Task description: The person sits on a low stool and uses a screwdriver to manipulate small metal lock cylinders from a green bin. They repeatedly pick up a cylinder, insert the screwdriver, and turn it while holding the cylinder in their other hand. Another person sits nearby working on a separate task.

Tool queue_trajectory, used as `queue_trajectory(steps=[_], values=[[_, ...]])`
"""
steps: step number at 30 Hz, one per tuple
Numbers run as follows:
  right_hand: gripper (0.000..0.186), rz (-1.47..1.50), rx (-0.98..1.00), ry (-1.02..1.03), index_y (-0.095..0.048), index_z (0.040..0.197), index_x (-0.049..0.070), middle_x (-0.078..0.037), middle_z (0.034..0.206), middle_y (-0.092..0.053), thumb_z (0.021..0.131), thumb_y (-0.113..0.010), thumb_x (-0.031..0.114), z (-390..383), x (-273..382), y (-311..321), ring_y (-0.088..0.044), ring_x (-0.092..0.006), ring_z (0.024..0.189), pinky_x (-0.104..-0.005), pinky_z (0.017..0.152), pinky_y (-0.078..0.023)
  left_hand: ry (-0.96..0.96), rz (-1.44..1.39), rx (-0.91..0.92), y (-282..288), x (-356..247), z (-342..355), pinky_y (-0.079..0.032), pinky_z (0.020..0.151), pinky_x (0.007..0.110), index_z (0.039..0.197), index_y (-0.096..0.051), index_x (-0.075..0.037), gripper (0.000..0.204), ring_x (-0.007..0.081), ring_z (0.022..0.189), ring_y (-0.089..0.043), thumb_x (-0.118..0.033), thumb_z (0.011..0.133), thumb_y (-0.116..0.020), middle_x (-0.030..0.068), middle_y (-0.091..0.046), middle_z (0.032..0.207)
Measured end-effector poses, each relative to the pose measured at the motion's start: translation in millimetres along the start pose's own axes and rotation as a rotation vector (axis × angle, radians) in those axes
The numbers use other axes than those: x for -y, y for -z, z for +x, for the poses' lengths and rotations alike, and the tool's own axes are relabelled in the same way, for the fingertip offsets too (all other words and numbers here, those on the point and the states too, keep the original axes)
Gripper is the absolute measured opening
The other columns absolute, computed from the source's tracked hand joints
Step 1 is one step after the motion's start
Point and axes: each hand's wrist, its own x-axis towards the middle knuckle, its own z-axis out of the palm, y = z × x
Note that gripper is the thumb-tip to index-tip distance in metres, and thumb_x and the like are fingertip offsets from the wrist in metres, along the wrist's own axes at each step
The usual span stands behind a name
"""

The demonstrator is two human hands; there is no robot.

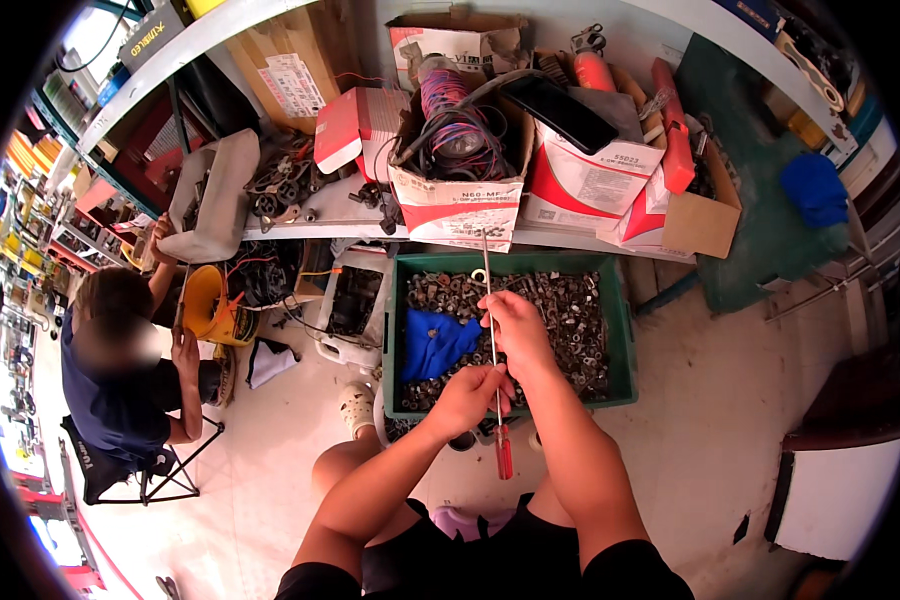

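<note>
Both hands grip a long, upright screwdriver (503,453) with a thin metal shaft and red handle. My right hand (510,325) is closed around the shaft higher up; my left hand (470,398) is closed lower down, above the handle. A pale ring (478,275) lies beside or on the shaft; I cannot tell which. Behind them, a green plastic bin (620,330) holds several small metal fasteners (565,315) and a crumpled blue cloth (437,345). The shaft's tip reaches up in front of an open cardboard box (458,212) of coiled wires.
A shelf (290,230) carries boxes (580,175), a black phone (560,112) and metal parts (280,190). At left, a co-worker (115,400) sits on a folding stool, holding a thin rod by a yellow bucket (210,310). A dark cabinet (835,490) stands at right.
</note>
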Motion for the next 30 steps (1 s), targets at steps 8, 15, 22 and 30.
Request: queue_trajectory(steps=[8,15,22,30], values=[[0.021,-0.048,-0.136,0.058,-0.063,0.09,0.006,0.001,0.074,-0.054,0.098,-0.053,0.022,-4,-5,-5,-0.042,-0.0081,0.064,-0.024,0.058,-0.032,-0.029,0.03,0.004,-3,8,2,-0.048,0.065,0.026,0.09,-0.061,0.001,0.036,0.0113,0.065,-0.059,-0.02,0.106,-0.037,0.0042,-0.063,0.075],[0.022,-0.041,-0.118,0.067,-0.064,0.089,0.006,0.001,0.073,-0.054,0.098,-0.053,0.023,-1,-6,-1,-0.043,-0.0081,0.065,-0.0241,0.058,-0.033,0.004,0.029,-0.004,-3,4,3,-0.048,0.064,0.025,0.091,-0.061,0.001,0.036,0.0104,0.065,-0.059,-0.021,0.106,-0.037,0.0039,-0.062,0.074],[0.022,-0.034,-0.12,0.086,-0.063,0.088,0.005,0.0,0.072,-0.056,0.097,-0.054,0.022,1,-7,-1,-0.046,-0.0082,0.065,-0.0246,0.058,-0.034,-0.017,0.082,-0.015,-3,6,2,-0.047,0.064,0.025,0.091,-0.061,0.0,0.037,0.0103,0.064,-0.058,-0.023,0.106,-0.037,0.0034,-0.062,0.072],[0.021,0.004,-0.102,0.072,-0.064,0.09,0.003,-0.002,0.072,-0.057,0.097,-0.054,0.02,4,-8,5,-0.051,-0.0094,0.067,-0.025,0.063,-0.039,-0.019,0.03,-0.025,-6,2,3,-0.047,0.065,0.025,0.091,-0.061,0.0,0.038,0.0101,0.065,-0.058,-0.026,0.106,-0.039,0.0027,-0.061,0.073]])
